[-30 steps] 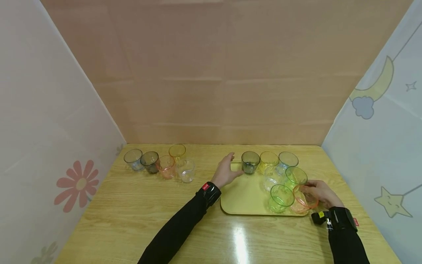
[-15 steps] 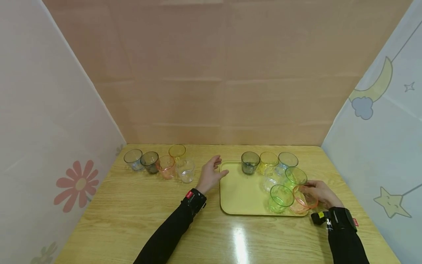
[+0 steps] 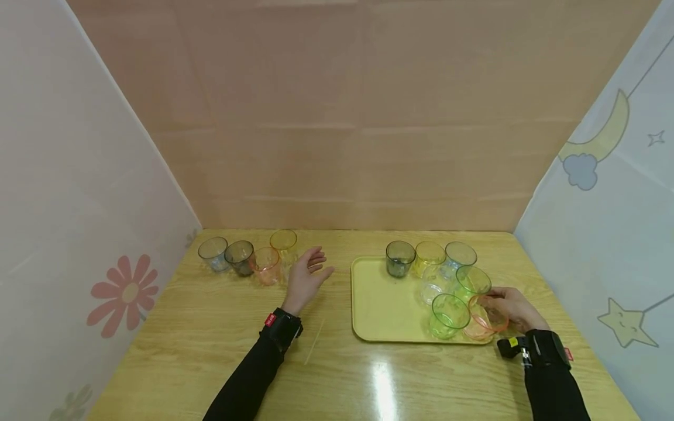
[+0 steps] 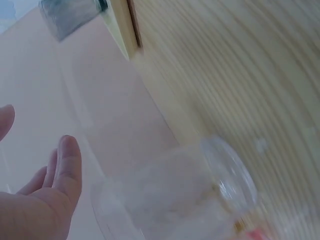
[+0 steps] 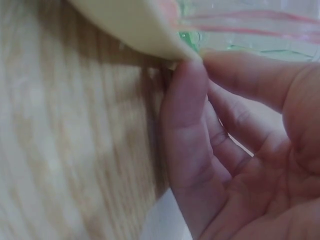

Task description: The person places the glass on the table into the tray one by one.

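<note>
Nearest, at five o'clock on the wooden table (image 3: 210, 351), my right hand (image 3: 513, 310) rests at the corner of the yellow tray (image 3: 384, 310). Its fingertips curl against the pink cup (image 3: 487, 318), pinching its rim side; the right wrist view shows a finger (image 5: 185, 115) touching the tray edge.

The pink cup stands on the tray's near right corner, just beside a green cup (image 3: 449, 314). I judge it light, thin-walled, stiff and smooth, so apt to slip; the hold belongs on the side wall below the rim.

At ten o'clock my left hand (image 3: 305, 278) hovers with fingers spread and relaxed, holding nothing, just beside a clear cup (image 4: 175, 200).

Farther, at eleven o'clock, four more cups (image 3: 242, 257) cluster; at one o'clock a dark cup (image 3: 399, 258) heads the tray's back row.
</note>
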`<state>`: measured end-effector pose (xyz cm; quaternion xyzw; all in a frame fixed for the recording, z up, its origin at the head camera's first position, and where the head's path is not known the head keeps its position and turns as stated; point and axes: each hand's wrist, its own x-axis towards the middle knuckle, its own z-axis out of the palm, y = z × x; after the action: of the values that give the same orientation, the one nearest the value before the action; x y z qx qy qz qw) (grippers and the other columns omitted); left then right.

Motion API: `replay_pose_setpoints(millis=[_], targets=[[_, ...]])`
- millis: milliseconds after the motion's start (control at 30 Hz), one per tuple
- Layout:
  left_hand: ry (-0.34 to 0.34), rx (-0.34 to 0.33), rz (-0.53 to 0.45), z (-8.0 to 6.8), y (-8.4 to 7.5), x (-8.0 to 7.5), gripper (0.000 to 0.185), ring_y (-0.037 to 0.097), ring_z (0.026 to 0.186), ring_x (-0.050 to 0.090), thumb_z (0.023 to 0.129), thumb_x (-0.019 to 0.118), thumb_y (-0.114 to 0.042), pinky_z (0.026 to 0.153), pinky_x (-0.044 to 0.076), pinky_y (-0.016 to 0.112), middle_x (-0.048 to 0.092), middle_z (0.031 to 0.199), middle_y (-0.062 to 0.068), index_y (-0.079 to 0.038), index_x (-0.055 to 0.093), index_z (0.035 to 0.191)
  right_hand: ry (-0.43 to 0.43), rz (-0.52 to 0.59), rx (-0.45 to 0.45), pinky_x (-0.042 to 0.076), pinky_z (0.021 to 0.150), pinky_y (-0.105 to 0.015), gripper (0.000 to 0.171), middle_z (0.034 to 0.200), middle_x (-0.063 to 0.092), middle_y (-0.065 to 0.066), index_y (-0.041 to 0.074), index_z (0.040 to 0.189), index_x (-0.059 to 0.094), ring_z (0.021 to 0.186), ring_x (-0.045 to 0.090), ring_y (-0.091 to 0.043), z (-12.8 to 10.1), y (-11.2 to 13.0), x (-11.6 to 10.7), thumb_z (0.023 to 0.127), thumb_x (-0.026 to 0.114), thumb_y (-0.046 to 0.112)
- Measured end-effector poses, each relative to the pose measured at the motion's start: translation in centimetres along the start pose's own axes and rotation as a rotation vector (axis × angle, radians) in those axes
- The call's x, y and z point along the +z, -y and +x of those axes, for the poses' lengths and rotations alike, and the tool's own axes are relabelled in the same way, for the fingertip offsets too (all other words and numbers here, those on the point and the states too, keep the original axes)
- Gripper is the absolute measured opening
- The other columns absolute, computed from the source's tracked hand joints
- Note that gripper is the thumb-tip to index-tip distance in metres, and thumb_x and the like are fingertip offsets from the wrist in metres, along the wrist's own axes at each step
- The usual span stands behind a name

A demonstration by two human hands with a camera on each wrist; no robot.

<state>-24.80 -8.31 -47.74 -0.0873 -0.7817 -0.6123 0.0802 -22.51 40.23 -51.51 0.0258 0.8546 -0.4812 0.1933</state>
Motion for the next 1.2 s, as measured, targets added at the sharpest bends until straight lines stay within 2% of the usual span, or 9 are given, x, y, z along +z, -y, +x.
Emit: replay_pose_setpoints(millis=[200, 333, 433, 633, 767, 900, 1100, 1200], targets=[[-0.031, -0.002, -0.01, -0.3, 0.1, -2.7, 0.053, 0.036, 0.117, 0.058, 0.091, 0.07, -0.009, 0.101, 0.049, 0.041, 0.057, 0.127, 0.022, 0.002, 0.05, 0.138, 0.01, 0.022, 0.0, 0.046, 0.058, -0.032, 0.039, 0.087, 0.058, -0.007, -0.012, 0.12, 0.053, 0.066, 0.052, -0.014, 0.1, 0.3, 0.2, 0.101, 0.055, 0.022], [-0.087, -0.002, -0.036, -0.4, 0.3, -4.8, 0.047, 0.031, 0.112, 0.061, 0.091, 0.071, -0.011, 0.097, 0.051, 0.03, 0.059, 0.124, 0.024, 0.0, 0.055, 0.133, 0.017, 0.06, 0.006, 0.045, 0.057, -0.031, 0.035, 0.083, 0.056, -0.005, -0.01, 0.118, 0.054, 0.063, 0.049, -0.013, 0.3, 0.4, 0.4, 0.101, 0.055, 0.021], [-0.132, 0.012, -0.025, -0.4, 0.1, -6.4, 0.04, 0.022, 0.104, 0.062, 0.091, 0.07, -0.011, 0.091, 0.051, 0.022, 0.061, 0.119, 0.024, 0.001, 0.059, 0.128, 0.018, 0.077, 0.0, 0.045, 0.057, -0.031, 0.033, 0.084, 0.056, -0.003, -0.008, 0.117, 0.055, 0.064, 0.05, -0.012, 0.4, 0.4, 0.4, 0.101, 0.055, 0.02], [-0.236, 0.021, 0.006, -1.4, -2.2, -9.1, 0.032, 0.009, 0.089, 0.062, 0.091, 0.068, -0.002, 0.08, 0.051, 0.014, 0.063, 0.111, 0.03, 0.009, 0.063, 0.12, 0.022, 0.119, -0.001, 0.044, 0.054, -0.029, 0.03, 0.075, 0.052, -0.001, -0.008, 0.116, 0.056, 0.057, 0.046, -0.011, 0.5, 0.3, 0.2, 0.1, 0.055, 0.017], [-0.308, 0.023, 0.053, -1.6, -2.7, -10.8, 0.03, 0.009, 0.087, 0.063, 0.092, 0.066, -0.001, 0.076, 0.05, 0.012, 0.063, 0.11, 0.032, 0.011, 0.063, 0.119, 0.019, 0.08, -0.002, 0.047, 0.058, -0.031, 0.036, 0.084, 0.057, -0.004, -0.011, 0.121, 0.053, 0.064, 0.052, -0.013, 0.3, 0.3, 0.1, 0.101, 0.054, 0.019], [-0.381, -0.011, 0.067, -1.2, -1.2, -12.5, 0.032, 0.006, 0.086, 0.061, 0.093, 0.066, -0.005, 0.075, 0.049, 0.01, 0.064, 0.109, 0.027, 0.009, 0.063, 0.121, 0.01, 0.043, -0.004, 0.049, 0.062, -0.033, 0.042, 0.094, 0.061, -0.007, -0.014, 0.125, 0.05, 0.073, 0.055, -0.015, 0.2, 0.3, 0.1, 0.101, 0.055, 0.021], [-0.552, -0.045, 0.1, -0.9, 2.3, -14.8, 0.038, -0.002, 0.082, 0.056, 0.092, 0.071, -0.019, 0.071, 0.045, 0.009, 0.065, 0.101, 0.009, 0.003, 0.064, 0.121, 0.023, 0.074, -0.001, 0.043, 0.056, -0.032, 0.039, 0.082, 0.053, -0.005, -0.011, 0.124, 0.05, 0.061, 0.047, -0.014, 0.1, 0.2, 0.0, 0.101, 0.054, 0.02], [-0.615, -0.032, 0.114, -1.0, 3.2, -15.9, 0.036, 0.001, 0.087, 0.055, 0.093, 0.068, -0.015, 0.074, 0.044, 0.012, 0.064, 0.104, 0.013, 0.004, 0.063, 0.123, 0.027, 0.08, -0.006, 0.043, 0.056, -0.032, 0.04, 0.083, 0.054, -0.005, -0.013, 0.126, 0.048, 0.062, 0.046, -0.014, 0.0, 0.1, 0.0, 0.101, 0.054, 0.019]])
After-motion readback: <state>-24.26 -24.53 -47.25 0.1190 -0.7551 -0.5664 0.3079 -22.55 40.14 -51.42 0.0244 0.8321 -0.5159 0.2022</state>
